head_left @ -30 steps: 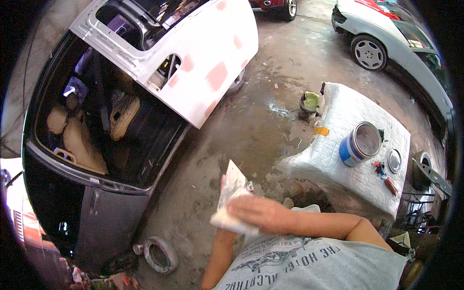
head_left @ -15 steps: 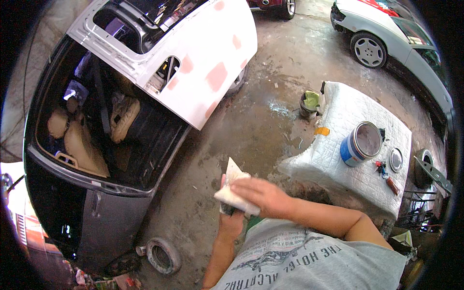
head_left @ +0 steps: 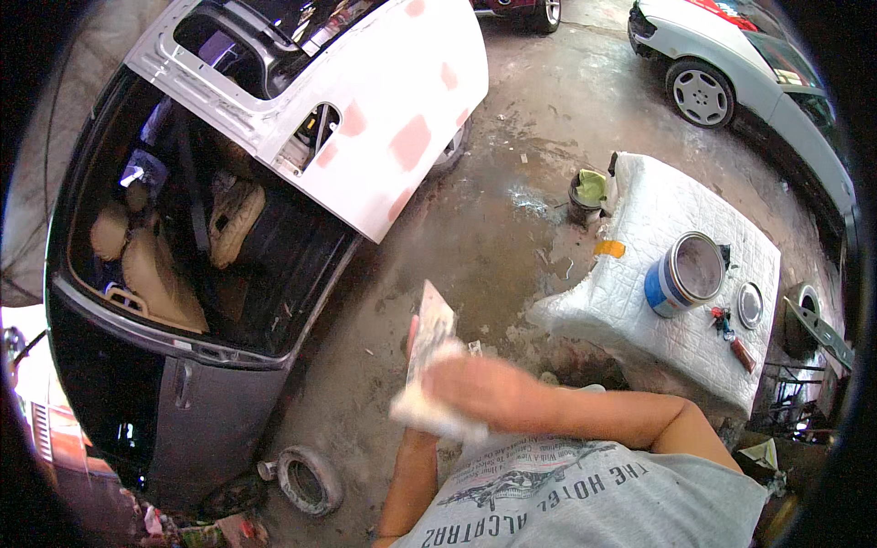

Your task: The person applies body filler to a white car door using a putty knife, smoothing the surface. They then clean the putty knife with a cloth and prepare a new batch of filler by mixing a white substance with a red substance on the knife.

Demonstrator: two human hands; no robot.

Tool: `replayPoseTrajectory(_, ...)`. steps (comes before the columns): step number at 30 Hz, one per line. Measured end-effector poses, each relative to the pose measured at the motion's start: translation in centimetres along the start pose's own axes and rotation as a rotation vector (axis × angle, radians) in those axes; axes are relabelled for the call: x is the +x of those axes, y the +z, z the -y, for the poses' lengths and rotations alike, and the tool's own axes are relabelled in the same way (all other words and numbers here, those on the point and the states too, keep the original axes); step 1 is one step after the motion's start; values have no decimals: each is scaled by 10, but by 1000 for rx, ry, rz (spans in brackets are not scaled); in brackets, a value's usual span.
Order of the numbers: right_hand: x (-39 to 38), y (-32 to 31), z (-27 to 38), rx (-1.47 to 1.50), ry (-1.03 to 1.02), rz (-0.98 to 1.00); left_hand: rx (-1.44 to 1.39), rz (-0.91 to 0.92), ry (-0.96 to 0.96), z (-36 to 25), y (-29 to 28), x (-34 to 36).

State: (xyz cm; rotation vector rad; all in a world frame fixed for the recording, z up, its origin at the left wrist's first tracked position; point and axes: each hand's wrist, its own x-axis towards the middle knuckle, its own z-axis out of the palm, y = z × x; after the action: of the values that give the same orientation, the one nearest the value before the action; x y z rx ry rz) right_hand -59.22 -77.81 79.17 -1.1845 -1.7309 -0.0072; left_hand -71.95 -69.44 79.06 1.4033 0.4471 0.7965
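In front of my shirt, my left hand (head_left: 414, 333) is mostly hidden behind a flat, pale, smeared plate (head_left: 431, 313) with a pointed far end. One finger shows along the plate's left edge, and the plate rests in the hand's grip. Over its near part lies my right hand (head_left: 480, 388), blurred by motion, with the fingers bent down onto it. Beneath that hand, a whitish cloth or pad (head_left: 438, 422) is pressed against the plate. The blur hides exactly how the fingers hold it.
At right, a white quilted cover (head_left: 630, 283) bears an open paint can (head_left: 681, 274), a round lid (head_left: 750, 305) and small tools. A cup with green lining (head_left: 589, 189) stands beside it. At left is a car body (head_left: 174, 365) with a white, pink-patched door (head_left: 402, 100).
My right hand and the cloth have slid nearer to me along the plate, uncovering more of its pointed far end. That end now reaches slightly farther out and left.
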Motion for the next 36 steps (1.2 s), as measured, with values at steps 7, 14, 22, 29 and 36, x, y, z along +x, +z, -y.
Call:
replayPoseTrajectory(7, 16, -11, 32, 39, -25, 34, -977, 270, -379, 27, -29, 20)
replayPoseTrajectory(14, 2, 8, 23, 65, 79, 16, -108, 30, -178, 24, -26, -12)
replayPoseTrajectory(22, 8, -14, -40, 114, 477, -186, 50, 102, -335, 1, -22, -38)
replayPoseTrajectory(29, 4, 0, 11, -53, 436, 82, -248, 110, -250, 5, -43, -19)
replayPoseTrajectory(36, 37, -7, 25, 7, 467, -121, 56, 3, 6, 23, -28, -2)
